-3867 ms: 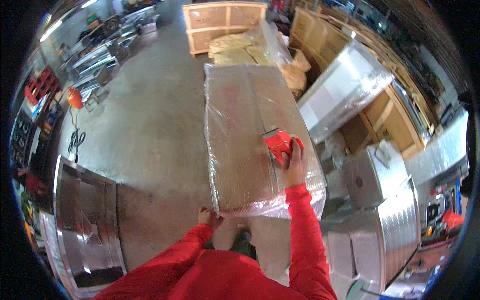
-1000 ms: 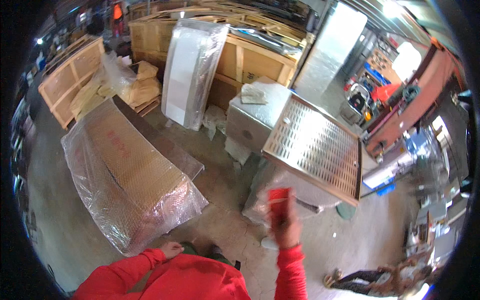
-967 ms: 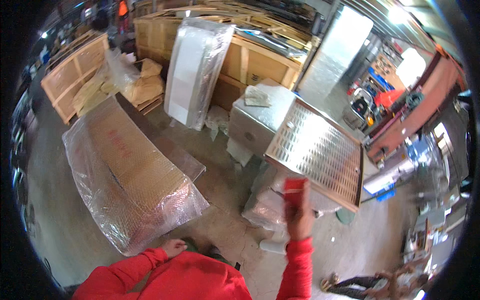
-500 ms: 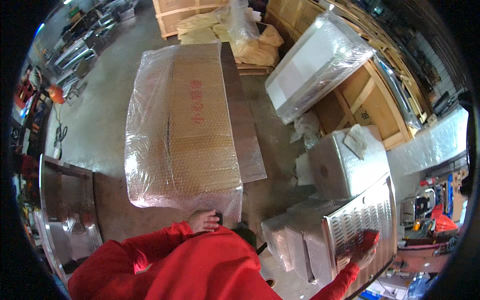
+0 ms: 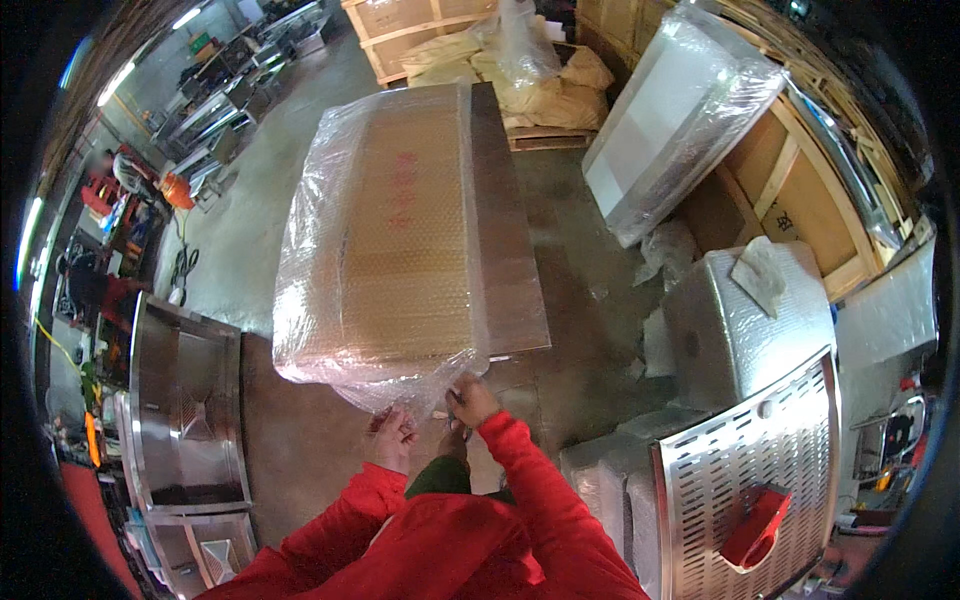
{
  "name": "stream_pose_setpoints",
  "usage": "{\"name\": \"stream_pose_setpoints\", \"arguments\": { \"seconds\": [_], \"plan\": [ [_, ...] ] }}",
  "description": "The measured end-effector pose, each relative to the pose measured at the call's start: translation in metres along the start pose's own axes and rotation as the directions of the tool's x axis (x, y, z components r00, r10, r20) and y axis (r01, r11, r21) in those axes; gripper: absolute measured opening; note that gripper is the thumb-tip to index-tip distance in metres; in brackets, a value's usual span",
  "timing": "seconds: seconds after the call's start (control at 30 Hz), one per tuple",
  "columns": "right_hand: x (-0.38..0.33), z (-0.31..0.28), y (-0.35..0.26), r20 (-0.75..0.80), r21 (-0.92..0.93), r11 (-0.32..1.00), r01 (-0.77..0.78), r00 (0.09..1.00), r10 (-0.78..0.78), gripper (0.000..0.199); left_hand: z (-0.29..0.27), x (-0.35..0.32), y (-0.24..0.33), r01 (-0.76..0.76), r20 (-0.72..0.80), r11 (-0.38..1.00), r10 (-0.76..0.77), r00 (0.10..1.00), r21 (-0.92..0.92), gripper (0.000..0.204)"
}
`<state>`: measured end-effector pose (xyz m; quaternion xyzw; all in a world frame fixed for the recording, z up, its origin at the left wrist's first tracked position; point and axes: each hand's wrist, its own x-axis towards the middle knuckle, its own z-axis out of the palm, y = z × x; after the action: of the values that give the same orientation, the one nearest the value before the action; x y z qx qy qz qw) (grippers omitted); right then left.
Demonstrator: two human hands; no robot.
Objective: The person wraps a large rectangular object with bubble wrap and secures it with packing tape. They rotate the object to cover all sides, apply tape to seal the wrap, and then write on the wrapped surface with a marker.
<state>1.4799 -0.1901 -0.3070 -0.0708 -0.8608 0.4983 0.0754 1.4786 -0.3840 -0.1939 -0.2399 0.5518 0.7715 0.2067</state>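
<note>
A long carton [image 5: 405,230] under clear bubble wrap [image 5: 310,300] lies in front of me, its near end toward my body. Loose bubble wrap hangs over that end. My left hand [image 5: 394,432] is at the hanging edge, fingers curled closed on the film. To its right, my right hand [image 5: 472,402] pinches the wrap near the carton's right corner. Small details between the hands are too blurred to tell. A red tape dispenser [image 5: 757,530] rests on a slotted metal panel [image 5: 745,450] at my right, apart from both hands.
A brown board [image 5: 510,240] sticks out beneath the carton on the right. Silver-wrapped boxes [image 5: 745,320] stand at the right, with a white wrapped panel [image 5: 660,120] and wooden crates [image 5: 810,190] beyond. Steel sink units [image 5: 190,400] stand at the left. Pale sacks [image 5: 540,90] lie on a far pallet.
My right hand has left the red tape dispenser on the slotted panel and come across to the bubble wrap. My left hand now grips the film's near edge. The view has shifted left.
</note>
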Motion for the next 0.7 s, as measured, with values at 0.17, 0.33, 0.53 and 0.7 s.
{"name": "stream_pose_setpoints", "arguments": {
  "seconds": [0.17,0.33,0.53,0.7],
  "plan": [
    [-0.007,0.012,0.009,0.080,0.032,0.999,0.016,0.997,-0.018,0.029,0.004,-0.009,-0.012,-0.048,-0.056,0.980,0.038,0.998,-0.193,0.021],
    [-0.036,0.011,0.030,0.013,0.383,0.923,-0.029,1.000,0.026,0.021,-0.006,-0.021,-0.044,-0.032,-0.102,0.999,0.028,0.994,-0.042,0.027],
    [-0.072,0.045,0.051,-0.074,0.489,0.703,-0.516,0.779,0.623,0.020,-0.002,-0.025,-0.110,-0.717,0.663,0.417,0.295,0.688,0.559,0.035],
    [-0.053,0.091,0.086,0.229,0.906,0.251,-0.342,0.892,0.391,0.022,-0.002,0.060,-0.139,-0.618,0.526,0.074,0.452,0.720,0.783,0.052]
  ]
}}
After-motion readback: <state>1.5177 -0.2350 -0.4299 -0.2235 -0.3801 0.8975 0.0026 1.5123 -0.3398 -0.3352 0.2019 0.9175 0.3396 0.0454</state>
